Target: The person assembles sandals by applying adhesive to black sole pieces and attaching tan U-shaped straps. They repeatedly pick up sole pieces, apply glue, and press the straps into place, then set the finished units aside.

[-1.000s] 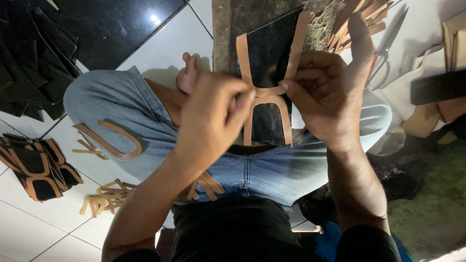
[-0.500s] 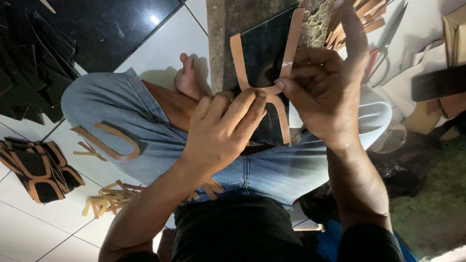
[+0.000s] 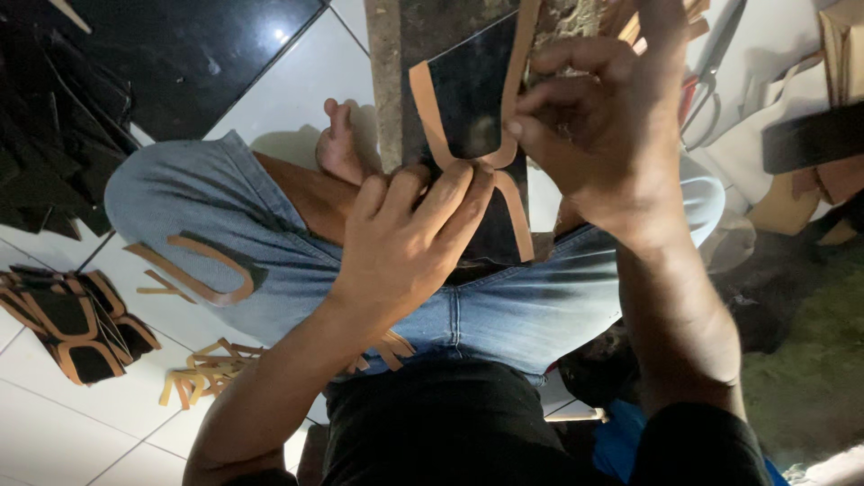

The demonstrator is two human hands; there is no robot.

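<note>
The thin tan leather strap piece (image 3: 468,153) lies on a black sheet (image 3: 468,99) over the lap, at 12 o'clock. It looks light and bendy. The right hand (image 3: 612,135) pinches its upper strip. The left hand (image 3: 405,243) presses flat fingers on the middle crossing, the best hold.

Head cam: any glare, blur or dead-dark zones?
Head view: dim and unevenly lit; a glare spot on the glossy black tile; black pile at left loses detail in shadow; shirt nearly featureless. Left hand, right hand and tan strap piece stay fairly sharp; the right edge is murky.
</note>
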